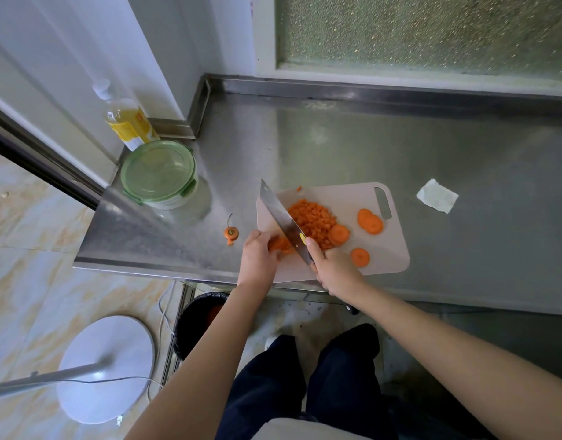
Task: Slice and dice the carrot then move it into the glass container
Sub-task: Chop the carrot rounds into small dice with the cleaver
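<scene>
A pale cutting board (387, 246) lies on the steel counter. A heap of diced carrot (311, 220) covers its middle, with several round slices (370, 221) to the right. My left hand (257, 258) holds down carrot pieces (281, 244) at the board's left edge, fingers curled over them. My right hand (333, 268) grips the handle of a cleaver (279, 214), whose blade lies on the board between those pieces and the heap. The glass container (160, 174), closed by a green lid, stands at the counter's left.
A carrot top (231, 232) lies on the counter left of the board. An oil bottle (127, 119) stands behind the container. A folded paper towel (436, 196) lies to the right. A black bin (200, 322) and a fan base (106, 366) are on the floor.
</scene>
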Demonstrator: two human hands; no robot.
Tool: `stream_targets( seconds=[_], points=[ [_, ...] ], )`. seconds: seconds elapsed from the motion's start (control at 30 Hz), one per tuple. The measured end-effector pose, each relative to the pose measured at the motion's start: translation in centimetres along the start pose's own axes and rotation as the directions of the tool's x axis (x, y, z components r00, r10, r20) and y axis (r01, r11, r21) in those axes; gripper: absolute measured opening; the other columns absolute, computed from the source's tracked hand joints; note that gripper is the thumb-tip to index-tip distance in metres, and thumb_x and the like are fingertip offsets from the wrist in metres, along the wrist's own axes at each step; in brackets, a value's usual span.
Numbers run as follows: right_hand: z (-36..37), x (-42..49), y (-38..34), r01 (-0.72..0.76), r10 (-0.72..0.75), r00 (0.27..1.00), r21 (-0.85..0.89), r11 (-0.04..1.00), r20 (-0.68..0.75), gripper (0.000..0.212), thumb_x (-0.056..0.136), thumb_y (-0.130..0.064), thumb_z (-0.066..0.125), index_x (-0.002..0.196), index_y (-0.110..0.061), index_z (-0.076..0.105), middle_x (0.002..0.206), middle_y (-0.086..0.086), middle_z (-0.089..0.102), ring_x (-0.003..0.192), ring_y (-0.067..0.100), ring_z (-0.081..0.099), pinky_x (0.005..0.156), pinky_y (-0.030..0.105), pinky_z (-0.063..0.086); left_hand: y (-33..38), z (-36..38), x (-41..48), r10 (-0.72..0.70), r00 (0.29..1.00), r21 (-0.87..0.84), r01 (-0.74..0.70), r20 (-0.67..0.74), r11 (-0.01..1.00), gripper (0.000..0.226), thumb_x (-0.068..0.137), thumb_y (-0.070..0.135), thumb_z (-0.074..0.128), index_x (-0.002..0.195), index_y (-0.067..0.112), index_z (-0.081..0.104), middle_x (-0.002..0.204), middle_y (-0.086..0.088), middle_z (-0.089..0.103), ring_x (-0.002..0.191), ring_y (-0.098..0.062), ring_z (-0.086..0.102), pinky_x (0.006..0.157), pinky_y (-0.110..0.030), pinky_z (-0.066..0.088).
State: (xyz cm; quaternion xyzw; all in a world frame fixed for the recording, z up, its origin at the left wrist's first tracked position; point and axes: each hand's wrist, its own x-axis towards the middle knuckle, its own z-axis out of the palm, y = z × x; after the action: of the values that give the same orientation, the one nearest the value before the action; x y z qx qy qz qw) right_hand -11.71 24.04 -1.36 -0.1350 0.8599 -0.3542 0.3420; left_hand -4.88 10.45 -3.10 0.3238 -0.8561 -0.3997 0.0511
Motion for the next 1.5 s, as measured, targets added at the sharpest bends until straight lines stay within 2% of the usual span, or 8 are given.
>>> stream_targets(
  seconds=[0.17,0.33,0.7,0.83,1.0,1.1,1.23,1.5],
  points=[
    [-0.2,-0.2,-0.5,0.011,-0.011,1.000,0.023,1.000,-0.018,0.067,0.095,-0.060,0.027,0.056,-0.008,0.047,0.052,0.005,0.046,0.050,0.021,0.043,0.052,0.029,0.033,0.1,0.1,-0.5,-0.022,0.999,-0.001,0.022,-0.050,1.000,0.041,0.078,0.010,0.071,0.117,0.005,0.060,0.112,-0.012,0.055,0.104,-0.029,0.053,0.091,-0.035,0.044],
    [-0.9,-0.8,-0.6,0.096,-0.112,0.989,-0.162,0.982,-0.094,0.068,0.095,-0.057,0.030,0.065,-0.004,0.060,0.066,0.015,0.060,0.070,0.029,0.056,0.068,0.033,0.042,-0.2,-0.1,-2.0,-0.061,0.997,-0.029,0.059,-0.049,0.998,0.041,0.077,0.008,0.072,0.115,0.005,0.056,0.110,-0.007,0.046,0.098,-0.024,0.052,0.081,-0.021,0.039],
    [-1.8,-1.9,-0.3,0.258,-0.298,0.950,-0.298,0.919,-0.096,0.048,0.093,-0.055,0.039,0.064,-0.018,0.051,0.055,-0.006,0.047,0.063,0.020,0.054,0.053,0.027,0.031,0.0,-0.5,-1.6,-0.109,0.994,-0.138,0.104,-0.028,0.985,0.019,0.081,0.005,0.067,0.092,0.009,0.052,0.079,0.001,0.056,0.073,-0.018,0.055,0.065,-0.022,0.041],
    [-2.5,-1.9,0.3,0.287,-0.359,0.925,-0.390,0.875,-0.126,0.049,0.091,-0.056,0.043,0.072,-0.014,0.058,0.055,-0.007,0.048,0.055,0.013,0.045,0.052,0.027,0.030,-0.4,-1.4,-2.5,-0.045,0.974,-0.141,0.014,-0.221,0.990,0.009,0.088,0.004,0.057,0.094,0.006,0.050,0.094,-0.003,0.050,0.082,-0.022,0.050,0.077,-0.036,0.044],
    [-3.3,-1.9,1.2,0.273,-0.425,0.894,-0.578,0.769,-0.142,0.054,0.086,-0.063,0.047,0.071,-0.013,0.060,0.059,0.001,0.057,0.062,0.023,0.057,0.056,0.031,0.035,1.5,-4.3,-3.5,0.195,0.818,-0.057,-0.267,-0.541,0.962,0.007,0.085,0.002,0.051,0.092,0.003,0.053,0.089,-0.002,0.047,0.080,-0.010,0.041,0.078,-0.009,0.035],
    [-3.4,-1.8,1.9,0.346,-0.552,0.821,-0.642,0.684,-0.145,0.047,0.080,-0.059,0.062,0.060,-0.017,0.057,0.049,0.001,0.056,0.049,0.024,0.056,0.047,0.025,0.031,2.8,-5.3,-2.2,0.328,0.881,-0.019,-0.356,-0.342,0.934,0.013,0.081,0.002,0.065,0.091,0.008,0.058,0.085,0.004,0.047,0.077,-0.010,0.045,0.074,-0.017,0.039],
    [-3.4,-2.1,1.9,0.383,-0.700,0.696,-0.742,0.550,-0.159,0.051,0.072,-0.064,0.064,0.049,-0.019,0.054,0.038,-0.006,0.048,0.033,0.015,0.048,0.045,0.015,0.020,3.0,-5.0,0.2,0.218,0.974,0.085,-0.222,0.062,0.971,0.033,0.076,0.019,0.075,0.107,0.016,0.065,0.093,0.005,0.045,0.088,-0.009,0.041,0.078,-0.021,0.034],
    [-3.4,-2.5,1.8,0.359,-0.778,0.609,-0.823,0.441,-0.151,0.053,0.074,-0.069,0.042,0.053,-0.023,0.059,0.038,-0.006,0.047,0.034,0.012,0.046,0.048,0.017,0.017,3.7,-3.1,2.6,0.192,0.944,0.122,-0.231,0.268,0.965,0.019,0.081,0.016,0.071,0.099,0.013,0.070,0.089,-0.001,0.057,0.080,-0.015,0.053,0.073,-0.022,0.040]
  ],
)
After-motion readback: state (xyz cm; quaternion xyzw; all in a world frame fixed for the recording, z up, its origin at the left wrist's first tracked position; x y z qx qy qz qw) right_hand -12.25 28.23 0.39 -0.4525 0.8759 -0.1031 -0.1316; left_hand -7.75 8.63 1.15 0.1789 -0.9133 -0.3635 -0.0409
